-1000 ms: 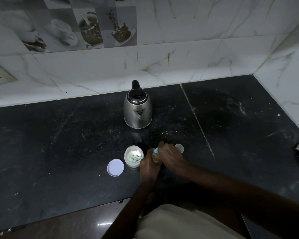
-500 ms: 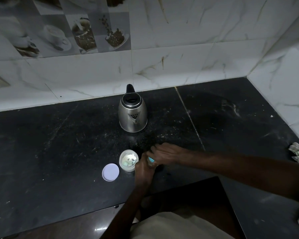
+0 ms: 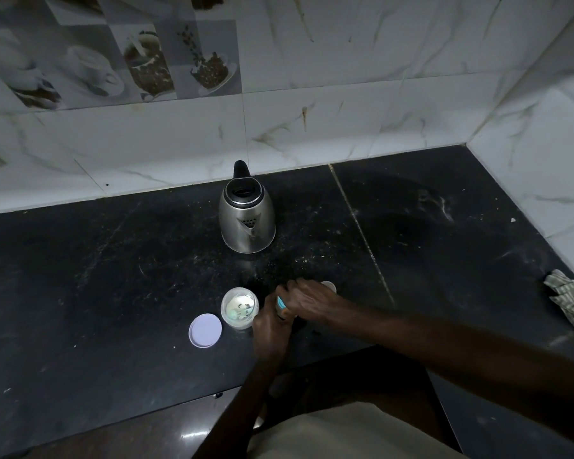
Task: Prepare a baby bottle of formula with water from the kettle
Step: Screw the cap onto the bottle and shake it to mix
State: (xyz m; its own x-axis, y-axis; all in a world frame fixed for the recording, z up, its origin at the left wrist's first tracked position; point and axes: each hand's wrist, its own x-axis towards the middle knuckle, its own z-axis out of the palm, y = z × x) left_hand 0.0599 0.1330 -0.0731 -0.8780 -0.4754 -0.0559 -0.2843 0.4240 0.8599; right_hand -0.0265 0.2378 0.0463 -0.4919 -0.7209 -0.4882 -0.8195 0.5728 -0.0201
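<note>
A steel kettle [image 3: 247,223] with a black handle stands upright near the back wall of the dark counter [image 3: 113,276]. In front of it, my left hand [image 3: 269,329] is wrapped around the body of a baby bottle, almost wholly hidden. My right hand [image 3: 307,299] is closed over the bottle's top, where a strip of its teal collar [image 3: 281,303] shows between the hands. An open round formula tub [image 3: 239,308] with pale powder stands just left of my hands. Its white lid [image 3: 205,330] lies flat further left.
A small pale round cap [image 3: 328,286] lies on the counter just behind my right hand. A crumpled striped cloth [image 3: 569,301] sits at the right edge by the side wall. Tiled walls close the back and right. The counter's front edge runs below my hands.
My right hand has shifted on the bottle's top, from gripping with the wrist near me to reaching across from the right. The camera view has drifted a little; the kettle, tub and lid stay put.
</note>
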